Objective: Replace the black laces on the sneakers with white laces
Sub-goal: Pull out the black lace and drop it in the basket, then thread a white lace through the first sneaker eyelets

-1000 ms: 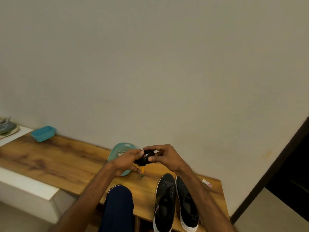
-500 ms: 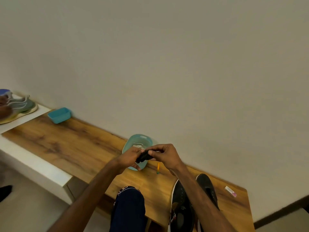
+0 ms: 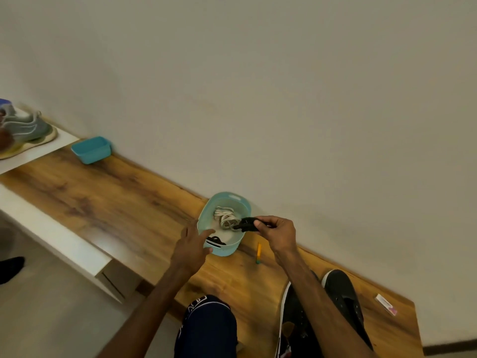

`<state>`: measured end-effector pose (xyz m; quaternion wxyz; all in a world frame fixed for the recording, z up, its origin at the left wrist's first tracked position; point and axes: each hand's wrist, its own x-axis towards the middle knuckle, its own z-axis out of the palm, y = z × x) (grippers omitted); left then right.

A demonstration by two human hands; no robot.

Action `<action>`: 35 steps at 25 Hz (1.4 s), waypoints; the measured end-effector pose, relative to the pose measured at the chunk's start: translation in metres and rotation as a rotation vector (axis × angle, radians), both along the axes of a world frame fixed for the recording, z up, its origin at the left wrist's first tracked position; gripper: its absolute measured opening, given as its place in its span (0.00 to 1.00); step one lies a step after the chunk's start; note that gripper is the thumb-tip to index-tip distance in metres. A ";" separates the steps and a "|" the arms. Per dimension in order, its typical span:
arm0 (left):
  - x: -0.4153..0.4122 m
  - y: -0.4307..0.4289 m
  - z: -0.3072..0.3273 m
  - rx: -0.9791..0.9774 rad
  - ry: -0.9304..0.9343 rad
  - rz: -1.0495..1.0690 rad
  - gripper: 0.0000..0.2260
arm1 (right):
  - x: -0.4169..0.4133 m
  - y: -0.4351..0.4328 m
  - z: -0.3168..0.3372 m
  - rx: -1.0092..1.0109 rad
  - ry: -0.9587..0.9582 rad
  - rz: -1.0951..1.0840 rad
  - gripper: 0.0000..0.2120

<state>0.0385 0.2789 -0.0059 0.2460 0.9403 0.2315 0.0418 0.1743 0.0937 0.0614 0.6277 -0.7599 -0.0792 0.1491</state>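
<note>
Two black sneakers [image 3: 343, 303] with no laces stand side by side on the wooden bench [image 3: 108, 202], partly behind my right forearm. My right hand [image 3: 277, 232] pinches a bundled black lace [image 3: 247, 224] over the right rim of a light blue basket [image 3: 227, 250]. Inside the basket lie a coil of white laces [image 3: 226, 215] and another black lace [image 3: 216, 240]. My left hand [image 3: 192, 245] hovers at the basket's left rim with its fingers spread and holds nothing.
A yellow pencil-like stick [image 3: 258, 252] lies right of the basket. A small pink and white packet [image 3: 386, 304] sits near the bench's right end. A blue tray [image 3: 91, 149] and grey-green sneakers [image 3: 24, 127] are far left. My knee [image 3: 206, 324] is below.
My left hand has let go of the black lace bundle and drawn back to the basket's left rim. My right hand now holds the bundle alone over the basket. The view swung left.
</note>
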 end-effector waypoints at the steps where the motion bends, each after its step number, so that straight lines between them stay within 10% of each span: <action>1: -0.002 0.001 -0.007 -0.007 0.006 -0.014 0.20 | 0.003 0.004 -0.006 -0.047 -0.020 0.004 0.06; 18: -0.044 -0.025 -0.048 0.002 -0.219 0.178 0.05 | -0.022 0.087 -0.056 -1.126 -0.294 0.694 0.18; 27: -0.044 -0.028 -0.048 0.016 -0.220 0.184 0.04 | -0.011 0.082 -0.076 -0.716 -0.261 0.593 0.08; 35: -0.043 -0.034 -0.044 0.065 -0.184 0.211 0.05 | -0.015 0.084 -0.071 -1.103 -0.382 0.896 0.16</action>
